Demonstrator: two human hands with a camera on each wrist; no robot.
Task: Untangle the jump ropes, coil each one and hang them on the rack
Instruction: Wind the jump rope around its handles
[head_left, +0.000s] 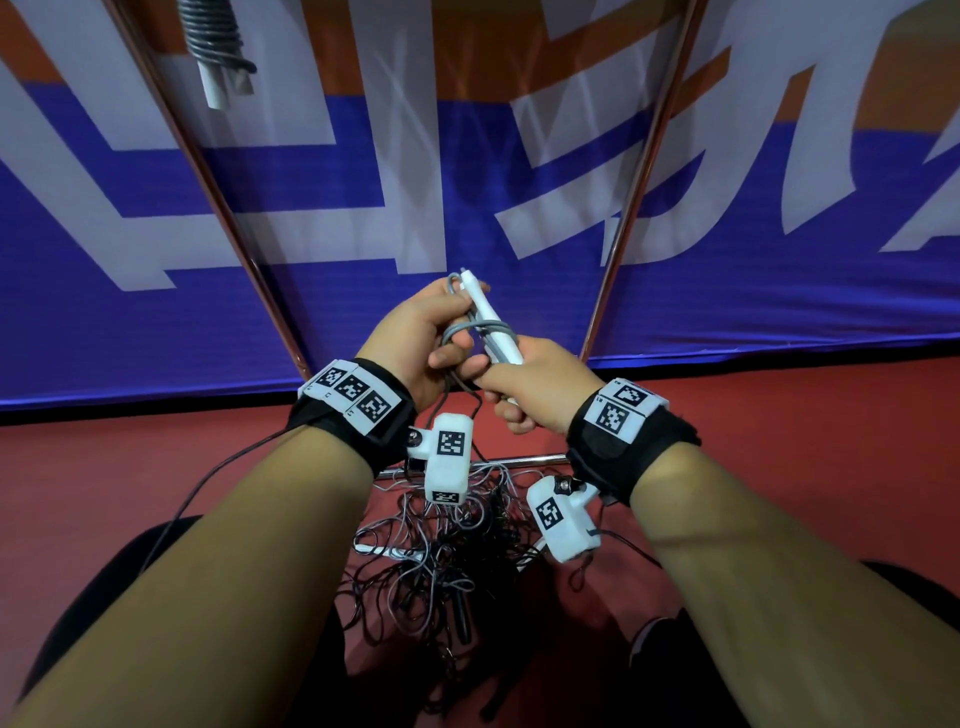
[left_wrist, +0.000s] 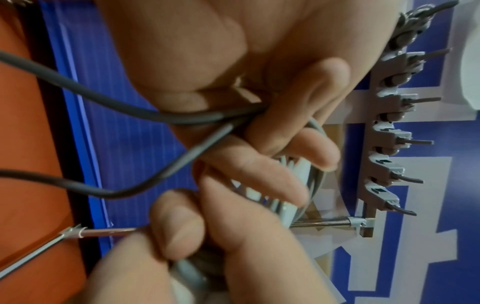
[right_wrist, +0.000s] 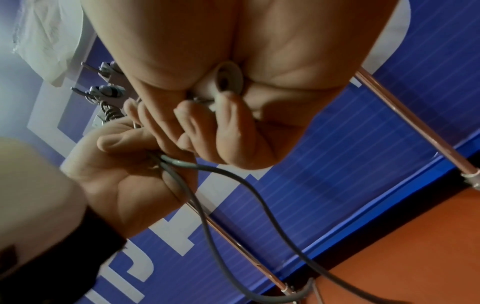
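Note:
A grey jump rope with white handles (head_left: 494, 323) is held up in front of the banner, and a few turns of its grey cord (head_left: 479, 328) are wrapped round the handles. My left hand (head_left: 434, 332) grips the upper part of this bundle, its fingers (left_wrist: 275, 142) curled round cord and handles. My right hand (head_left: 522, 387) grips the handles' lower end (right_wrist: 228, 80). Two strands of the cord (right_wrist: 233, 174) trail down from the hands. Below them, a dark tangle of ropes (head_left: 452, 564) lies on the red floor. One coiled rope (head_left: 214, 49) hangs at the top left.
Two copper rack poles (head_left: 208, 171) (head_left: 644, 171) slant up in front of a blue, white and orange banner (head_left: 332, 218). A grey row of hooks (left_wrist: 387, 131) tops the rack. A metal base bar (head_left: 524, 459) crosses the floor below my wrists.

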